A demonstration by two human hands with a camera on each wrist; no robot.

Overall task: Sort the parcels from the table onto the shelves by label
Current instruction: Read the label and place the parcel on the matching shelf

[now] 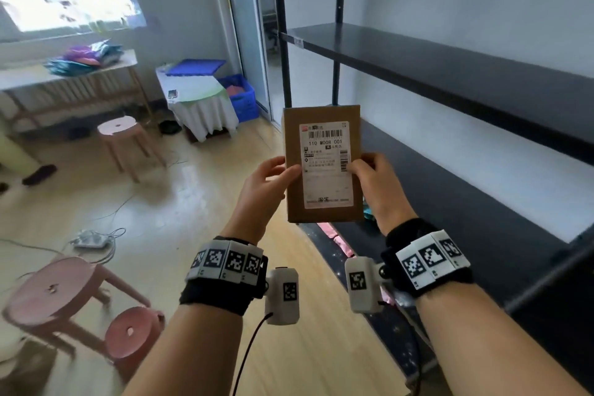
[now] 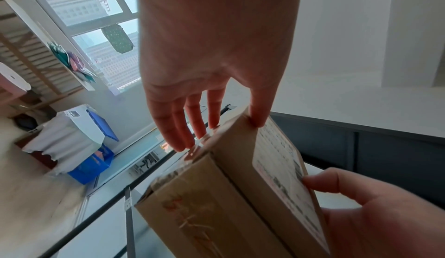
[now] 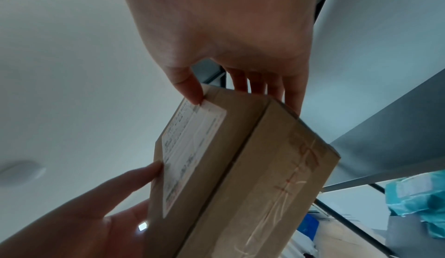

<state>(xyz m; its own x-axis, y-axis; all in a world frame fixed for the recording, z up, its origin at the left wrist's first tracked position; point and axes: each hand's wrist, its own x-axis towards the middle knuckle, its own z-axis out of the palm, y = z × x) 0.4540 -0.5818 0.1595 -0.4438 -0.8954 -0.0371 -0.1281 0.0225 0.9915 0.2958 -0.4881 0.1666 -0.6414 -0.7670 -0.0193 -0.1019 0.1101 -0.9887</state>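
From the head view I see a brown cardboard parcel [image 1: 323, 164] held upright in mid-air between both hands, its white label [image 1: 324, 162] facing me and reading "110 M008 001". My left hand [image 1: 266, 185] pinches the left edge with the thumb on the front face; my right hand [image 1: 374, 183] pinches the right edge the same way. The dark shelves [image 1: 450, 74] run along the right, just beside the parcel, with bare boards above and below. Far left, a worktop [image 1: 29, 77] carries a pile of coloured parcels [image 1: 83, 56]; pink stools [image 1: 120, 138] stand on the open floor between.

The left wrist view adds what the head view hides: the fingers [image 2: 183, 126] of this grip lie fairly straight against the parcel's back, the thumb on the label edge, and orange writing under clear tape marks the end face.

The right wrist view shows the right fingers [image 3: 289, 94] behind the far edge, and a teal parcel [image 3: 419, 203] lying on a lower shelf.
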